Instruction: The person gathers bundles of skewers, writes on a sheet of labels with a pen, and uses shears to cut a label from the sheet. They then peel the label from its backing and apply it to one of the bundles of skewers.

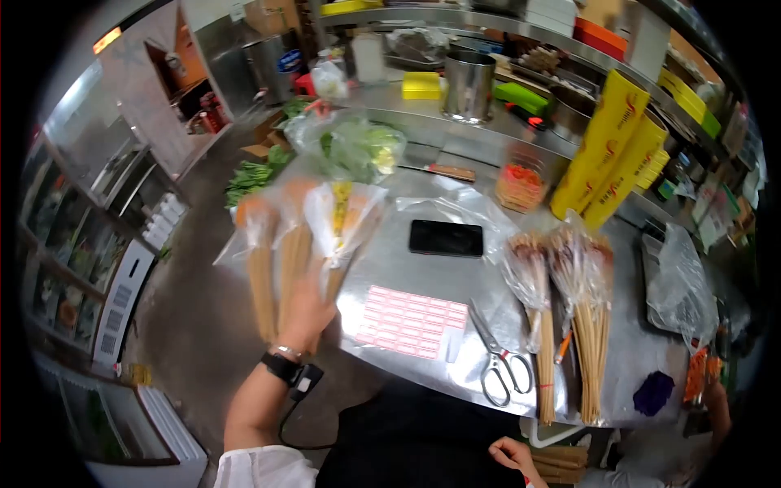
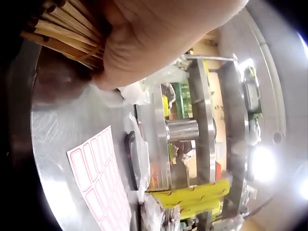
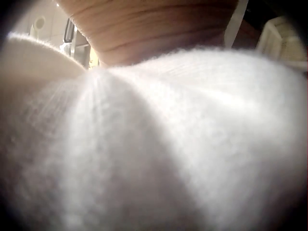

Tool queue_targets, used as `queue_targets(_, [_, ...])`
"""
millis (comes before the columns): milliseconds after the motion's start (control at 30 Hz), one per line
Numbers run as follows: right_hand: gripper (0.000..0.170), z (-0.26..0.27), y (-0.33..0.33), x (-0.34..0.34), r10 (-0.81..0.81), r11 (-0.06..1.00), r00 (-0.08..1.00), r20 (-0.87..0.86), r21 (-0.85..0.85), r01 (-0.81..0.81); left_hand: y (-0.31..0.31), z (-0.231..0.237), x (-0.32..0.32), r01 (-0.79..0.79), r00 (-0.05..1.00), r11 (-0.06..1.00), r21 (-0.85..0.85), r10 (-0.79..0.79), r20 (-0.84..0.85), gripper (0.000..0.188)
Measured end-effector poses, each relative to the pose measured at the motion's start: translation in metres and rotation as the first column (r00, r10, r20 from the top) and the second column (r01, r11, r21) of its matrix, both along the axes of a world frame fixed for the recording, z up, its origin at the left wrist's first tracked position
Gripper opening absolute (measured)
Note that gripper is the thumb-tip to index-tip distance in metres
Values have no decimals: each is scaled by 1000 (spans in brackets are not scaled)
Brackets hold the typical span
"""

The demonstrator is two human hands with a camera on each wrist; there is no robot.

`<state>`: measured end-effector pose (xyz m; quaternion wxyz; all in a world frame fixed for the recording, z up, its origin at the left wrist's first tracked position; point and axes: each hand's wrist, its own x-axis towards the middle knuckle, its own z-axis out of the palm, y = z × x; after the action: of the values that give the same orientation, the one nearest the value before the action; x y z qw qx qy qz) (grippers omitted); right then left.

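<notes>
At the table's left edge my left hand point(image 1: 305, 313) grips wooden skewers point(image 1: 294, 252) whose orange-tipped tops are covered by clear plastic bags. The bundles are blurred in the head view. One bag point(image 1: 346, 215) shows a yellow strip. In the left wrist view, the bare skewer ends point(image 2: 72, 36) stick out beside the palm, a thin band around them. My right hand point(image 1: 512, 455) hangs low by the lap, fingers loosely curled, with nothing visible in it. White fabric and skin fill most of the right wrist view. A sheet of red-bordered labels point(image 1: 411, 321) lies right of my left hand.
Scissors point(image 1: 498, 366) and a black phone point(image 1: 446, 238) lie on the metal table. More bagged skewer bundles point(image 1: 592, 350) rest to the right, near yellow rolls point(image 1: 602, 150). Leafy greens in a bag point(image 1: 354, 150) sit behind. Another person's arm point(image 1: 717, 415) shows at far right.
</notes>
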<state>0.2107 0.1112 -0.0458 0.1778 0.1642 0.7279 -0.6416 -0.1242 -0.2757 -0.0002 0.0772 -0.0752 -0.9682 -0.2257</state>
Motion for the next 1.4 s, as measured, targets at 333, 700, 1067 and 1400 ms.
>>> queue_targets(333, [13, 9, -6, 1, 2, 999, 990, -141, 36, 3, -3, 20, 44, 100, 991, 956, 277, -71, -111, 79])
queue_targets(700, [13, -3, -9, -4, -59, 998, 998, 21, -1, 59, -9, 36, 33, 67, 987, 970, 236, -31, -156, 76])
queue_targets(1067, [14, 15, -6, -2, 38, 986, 990, -138, 165, -15, 14, -9, 7, 40, 999, 984, 174, -37, -21, 71])
queue_targets(1400, [37, 81, -1, -99, 296, 632, 784, -546, 727, 267, 31, 24, 42, 77, 972, 972, -221, -123, -202, 71])
